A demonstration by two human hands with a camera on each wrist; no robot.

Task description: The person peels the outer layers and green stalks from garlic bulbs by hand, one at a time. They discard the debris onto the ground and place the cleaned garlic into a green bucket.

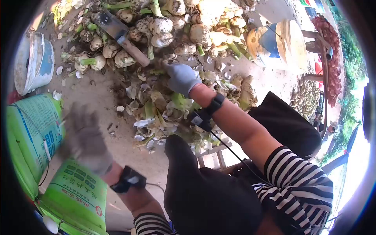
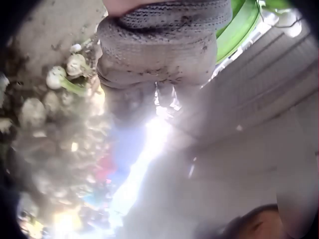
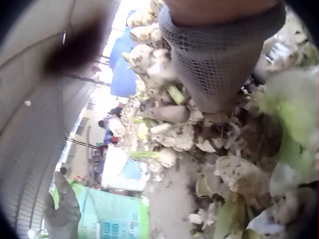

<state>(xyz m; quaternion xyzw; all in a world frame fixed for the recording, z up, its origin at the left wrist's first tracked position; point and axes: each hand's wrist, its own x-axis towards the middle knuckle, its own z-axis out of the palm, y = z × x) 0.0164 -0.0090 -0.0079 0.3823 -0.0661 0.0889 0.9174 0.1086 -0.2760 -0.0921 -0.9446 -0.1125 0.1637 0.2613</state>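
Observation:
My left hand [image 1: 88,143], in a soiled grey knitted glove, is blurred over the green printed sacks [image 1: 74,188], its fingers spread with nothing between them. My right hand [image 1: 182,79], in a similar glove, reaches over a heap of peeled husks and leaves [image 1: 156,103]. Its fingertips are mostly hidden, and I cannot tell whether they hold anything. Just left of that hand, a cleaver [image 1: 117,33] with a wooden handle lies on a pile of pale garlic-like bulbs [image 1: 160,25] with cut green stems. In the right wrist view, the handle [image 3: 172,114] shows beside the glove.
A white and blue bucket [image 1: 45,58] stands at the left, and another bucket [image 1: 288,45] lies beyond the bulbs at the right. Red net sacks [image 1: 331,58] are stacked at the far right. My dark-clothed knee [image 1: 180,152] juts up to the husks.

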